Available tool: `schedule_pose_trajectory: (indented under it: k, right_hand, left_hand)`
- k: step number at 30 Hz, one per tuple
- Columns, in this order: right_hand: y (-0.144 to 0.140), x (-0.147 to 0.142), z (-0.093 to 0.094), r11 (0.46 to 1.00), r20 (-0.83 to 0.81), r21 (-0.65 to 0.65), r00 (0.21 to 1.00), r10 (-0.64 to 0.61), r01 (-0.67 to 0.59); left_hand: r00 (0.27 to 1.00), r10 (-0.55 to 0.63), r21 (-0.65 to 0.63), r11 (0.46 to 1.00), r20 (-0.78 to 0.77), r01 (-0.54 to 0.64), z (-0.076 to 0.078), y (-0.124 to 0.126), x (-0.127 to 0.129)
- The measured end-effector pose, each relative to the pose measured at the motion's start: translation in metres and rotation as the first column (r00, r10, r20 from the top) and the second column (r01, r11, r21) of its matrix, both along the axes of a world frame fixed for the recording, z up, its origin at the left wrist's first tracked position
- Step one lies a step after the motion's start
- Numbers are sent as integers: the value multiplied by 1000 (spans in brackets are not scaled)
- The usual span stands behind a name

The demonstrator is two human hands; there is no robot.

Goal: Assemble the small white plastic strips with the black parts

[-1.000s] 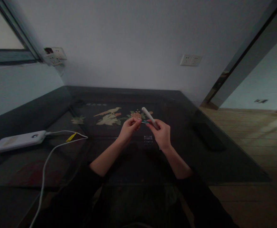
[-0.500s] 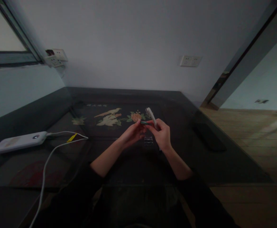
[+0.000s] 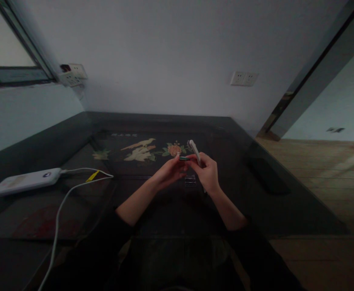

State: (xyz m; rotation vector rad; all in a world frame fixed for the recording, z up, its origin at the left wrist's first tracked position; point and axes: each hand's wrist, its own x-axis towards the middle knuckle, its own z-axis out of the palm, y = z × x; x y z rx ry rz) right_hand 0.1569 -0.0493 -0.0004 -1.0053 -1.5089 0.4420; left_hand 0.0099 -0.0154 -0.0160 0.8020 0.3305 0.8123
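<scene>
With left hand [image 3: 169, 171] and right hand [image 3: 207, 171] close together over the dark table [image 3: 240, 210], pinching a small dark strip [image 3: 184, 158] between fingertips; curling the spare left fingers loosely. Gripping also, in the right, a white stick [image 3: 195, 150]. Apparently handling the strip closely, just above a clear case [image 3: 190, 180]. Calling, seemingly, for a steady pinch without knocking it with the stick.

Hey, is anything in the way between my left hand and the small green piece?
Nothing visible: the left hand seems to touch the left end of the small green piece. The white stick in the right hand is off to the right, not between them.
</scene>
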Motion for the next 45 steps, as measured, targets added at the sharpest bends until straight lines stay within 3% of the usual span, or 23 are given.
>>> schedule_pose_trajectory:
  k: [5,10,15,24,32,45]
  right_hand:
    - [-2,0,3,996,-64,-86,998,21,-26]
    - [3,-1,-4,976,-118,-175,987,108,-127]
    - [1,-6,-3,946,-49,-244,977,209,-214]
    - [-2,-10,-4,933,43,-296,973,226,-203]
    - [-2,-10,-7,939,79,-304,978,191,-159]
    - [2,-9,-11,918,20,-336,973,229,-209]
  left_hand:
    - [996,91,20,996,4,-91,4,2,-2]
    - [956,289,29,957,43,-290,17,13,-12]
    - [909,410,31,910,70,-413,22,21,-21]
    - [906,411,172,890,100,-423,13,22,-17]
    - [907,412,178,889,89,-421,12,21,-16]
    - [888,453,179,870,76,-459,13,18,-15]
